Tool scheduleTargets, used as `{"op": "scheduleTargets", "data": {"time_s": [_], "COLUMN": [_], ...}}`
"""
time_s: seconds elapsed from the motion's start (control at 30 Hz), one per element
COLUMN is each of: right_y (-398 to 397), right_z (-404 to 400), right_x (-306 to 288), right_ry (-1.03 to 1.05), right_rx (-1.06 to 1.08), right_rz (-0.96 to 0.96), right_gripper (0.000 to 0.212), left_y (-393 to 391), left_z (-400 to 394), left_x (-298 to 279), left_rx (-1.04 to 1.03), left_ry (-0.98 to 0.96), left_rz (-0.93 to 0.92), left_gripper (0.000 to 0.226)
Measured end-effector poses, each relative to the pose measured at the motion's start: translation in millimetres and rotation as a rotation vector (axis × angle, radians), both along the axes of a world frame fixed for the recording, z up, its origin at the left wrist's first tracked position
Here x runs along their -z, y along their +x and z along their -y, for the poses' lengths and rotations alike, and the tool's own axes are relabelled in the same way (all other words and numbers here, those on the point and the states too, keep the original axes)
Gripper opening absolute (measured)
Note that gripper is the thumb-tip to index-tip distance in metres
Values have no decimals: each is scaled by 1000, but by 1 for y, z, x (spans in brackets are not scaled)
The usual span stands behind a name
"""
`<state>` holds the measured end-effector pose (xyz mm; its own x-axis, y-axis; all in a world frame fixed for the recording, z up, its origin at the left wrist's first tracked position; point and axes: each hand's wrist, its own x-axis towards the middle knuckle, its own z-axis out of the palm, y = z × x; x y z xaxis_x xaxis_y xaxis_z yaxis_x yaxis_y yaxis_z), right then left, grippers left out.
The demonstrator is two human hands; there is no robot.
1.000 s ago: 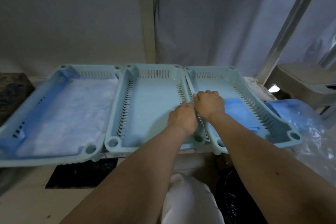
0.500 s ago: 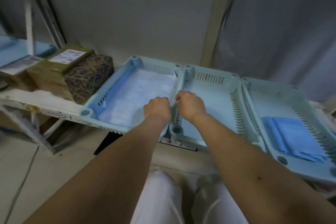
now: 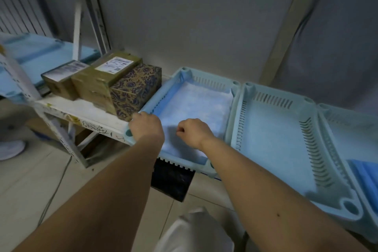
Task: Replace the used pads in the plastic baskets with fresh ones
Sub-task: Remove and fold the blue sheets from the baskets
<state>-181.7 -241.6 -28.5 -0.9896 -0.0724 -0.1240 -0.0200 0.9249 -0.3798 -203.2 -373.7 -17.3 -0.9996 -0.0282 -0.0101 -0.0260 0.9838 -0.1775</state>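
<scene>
Three light-blue plastic baskets stand side by side on a white shelf (image 3: 86, 113). The left basket (image 3: 206, 76) holds a pale blue-white pad (image 3: 196, 104) spread over its floor. My left hand (image 3: 146, 127) grips this basket's left rim near the front corner. My right hand (image 3: 194, 133) is curled over the front part of the pad and seems to pinch it where a fold rises. The middle basket (image 3: 274, 98) has a bare floor. In the right basket (image 3: 347, 112) lies a folded blue pad (image 3: 366, 174), cut off by the frame edge.
Two brown cardboard boxes (image 3: 106, 80) and a patterned box (image 3: 136, 90) crowd the shelf just left of the baskets. A black object (image 3: 171, 178) sits under the shelf's front edge. More blue trays (image 3: 30, 51) lie on a shelf at far left. Tiled floor below.
Both hands moved left, from the rim between the left and middle baskets to the left basket: left hand onto its outer rim, right hand onto the pad. The view swung left.
</scene>
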Motion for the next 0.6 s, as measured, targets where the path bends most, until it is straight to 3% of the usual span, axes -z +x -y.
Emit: {"op": "scheduleTargets", "data": {"time_s": [0.13,0.3,0.43,0.53,0.6], "right_y": [-9,-15,-16,-14,-14], "right_z": [4,3,7,8,5], "right_x": [4,10,2,-15,-23], "right_ry": [-32,-151,-586,-1047,-1215], "right_rx": [17,108,360,577,658], "right_rz": [25,31,2,121,193], "right_gripper": [22,23,34,44,36], "left_y": [-8,-9,-6,2,10], "left_z": [4,3,-8,-20,-28], "left_x": [4,6,0,-3,-2], "left_rx": [33,176,263,385,463], "left_ry": [-84,-5,242,378,425], "left_rz": [-10,-158,-204,-254,-285], "left_gripper": [36,33,23,14,23]}}
